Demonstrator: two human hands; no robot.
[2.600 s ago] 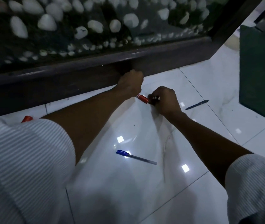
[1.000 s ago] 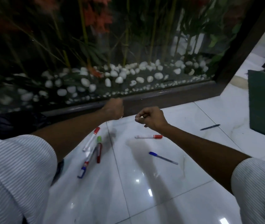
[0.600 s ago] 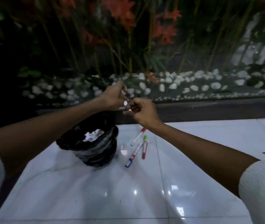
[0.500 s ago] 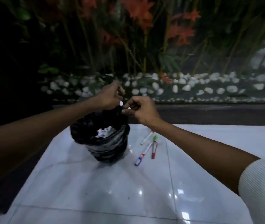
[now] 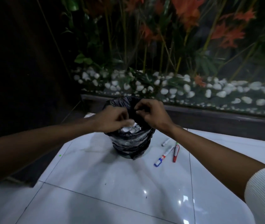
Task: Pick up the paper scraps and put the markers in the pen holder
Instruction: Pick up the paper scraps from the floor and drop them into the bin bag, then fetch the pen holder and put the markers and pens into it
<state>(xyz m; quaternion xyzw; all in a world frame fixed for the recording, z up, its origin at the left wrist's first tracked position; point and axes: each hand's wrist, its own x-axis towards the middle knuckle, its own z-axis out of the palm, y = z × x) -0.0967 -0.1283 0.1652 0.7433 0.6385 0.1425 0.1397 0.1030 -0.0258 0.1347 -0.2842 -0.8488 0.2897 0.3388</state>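
A small bin lined with a black bag (image 5: pixel 129 147) stands on the white tiled floor, with crumpled paper scraps (image 5: pixel 132 128) heaped inside. My left hand (image 5: pixel 112 119) hovers over the bin's left rim with curled fingers, its blurred fingertips at the paper heap. My right hand (image 5: pixel 151 115) is over the right rim, fingers pinched together with nothing visible in them. On the floor right of the bin lie three markers: a blue-capped one (image 5: pixel 162 157), a red one (image 5: pixel 175 153) and a white one (image 5: pixel 165 141), partly hidden by my right forearm.
A glass-fronted planter with white pebbles (image 5: pixel 185 89) and orange flowers sits behind a dark wooden ledge (image 5: pixel 217 120) just beyond the bin. A dark wall (image 5: pixel 23 62) fills the left. Glossy tiles (image 5: pixel 112 191) stretch toward me.
My view swung left from the pens on the floor to the bin. Both hands, which pinched a small white scrap between them, came down over the bin's mouth.
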